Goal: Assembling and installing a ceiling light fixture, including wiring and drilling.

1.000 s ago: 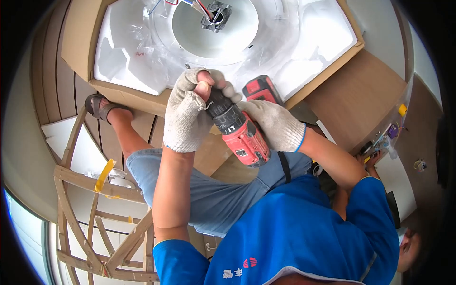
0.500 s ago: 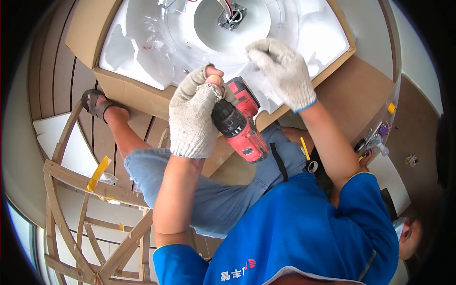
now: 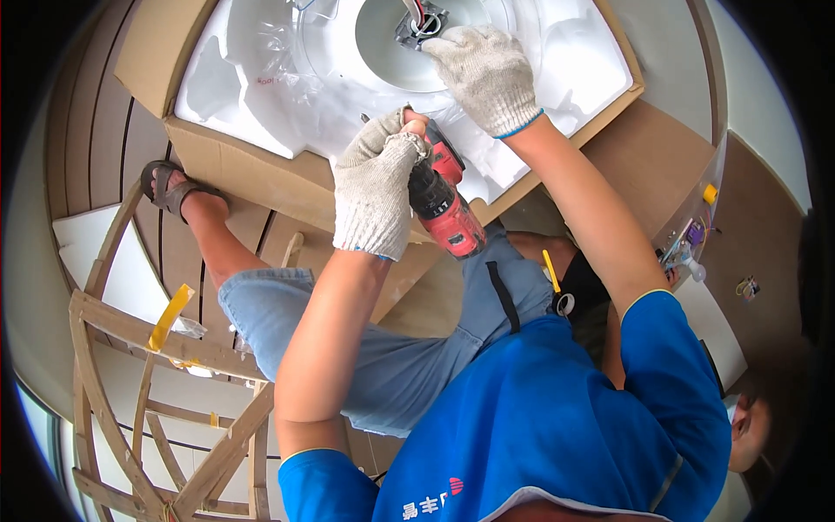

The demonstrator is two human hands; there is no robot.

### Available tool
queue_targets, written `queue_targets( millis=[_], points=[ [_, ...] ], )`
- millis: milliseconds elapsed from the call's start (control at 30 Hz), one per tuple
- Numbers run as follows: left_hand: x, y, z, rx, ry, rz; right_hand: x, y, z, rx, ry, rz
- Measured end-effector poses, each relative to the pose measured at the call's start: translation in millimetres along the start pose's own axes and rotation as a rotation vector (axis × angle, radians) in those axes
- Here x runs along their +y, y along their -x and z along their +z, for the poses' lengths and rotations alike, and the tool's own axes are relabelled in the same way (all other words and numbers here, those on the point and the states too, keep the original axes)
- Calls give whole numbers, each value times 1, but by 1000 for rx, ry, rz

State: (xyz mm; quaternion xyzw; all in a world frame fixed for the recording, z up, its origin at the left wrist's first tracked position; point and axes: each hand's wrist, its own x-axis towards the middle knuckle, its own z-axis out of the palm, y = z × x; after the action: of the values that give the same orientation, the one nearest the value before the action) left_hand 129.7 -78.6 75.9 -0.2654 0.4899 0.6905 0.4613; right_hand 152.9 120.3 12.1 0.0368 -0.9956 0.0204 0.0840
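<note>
My left hand [image 3: 376, 187], in a white knit glove with bare fingertips, is closed round the front of a red and black cordless drill [image 3: 454, 233]. A thin bit tip [image 3: 365, 118] shows past the glove. My right hand [image 3: 487, 76], also gloved, reaches over a round white lamp body [image 3: 383, 65]. Its fingers are drawn together at the grey metal bracket [image 3: 407, 35] in the middle, from which red and white wires [image 3: 418, 12] rise. Whatever the right fingertips pinch is hidden.
White foam [image 3: 226, 113] and clear plastic surround the lamp body inside a cardboard box [image 3: 252, 170]. A wooden frame [image 3: 217, 357] with yellow tape stands at left. Small parts [image 3: 687, 248] lie at right, close to another person [image 3: 746, 431].
My right hand has moved up and left from the lamp body's rim to the central bracket. My left hand, still holding the drill, has shifted slightly right and up.
</note>
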Motion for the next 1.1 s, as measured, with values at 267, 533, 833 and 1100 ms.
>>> queue_targets(
  millis=[267,533,833,1100],
  points=[
    [7,14,9,-15,-28,-26,2,-7,10,35,33,-38],
    [-6,54,24,-100,-112,-15,6,-11,9,-88,126,-66],
    [-15,77,28,-176,-63,-120,12,-9,15,67,67,-123],
    [-19,73,25,-173,-96,-13,10,-10,15,98,23,-110]
  ],
)
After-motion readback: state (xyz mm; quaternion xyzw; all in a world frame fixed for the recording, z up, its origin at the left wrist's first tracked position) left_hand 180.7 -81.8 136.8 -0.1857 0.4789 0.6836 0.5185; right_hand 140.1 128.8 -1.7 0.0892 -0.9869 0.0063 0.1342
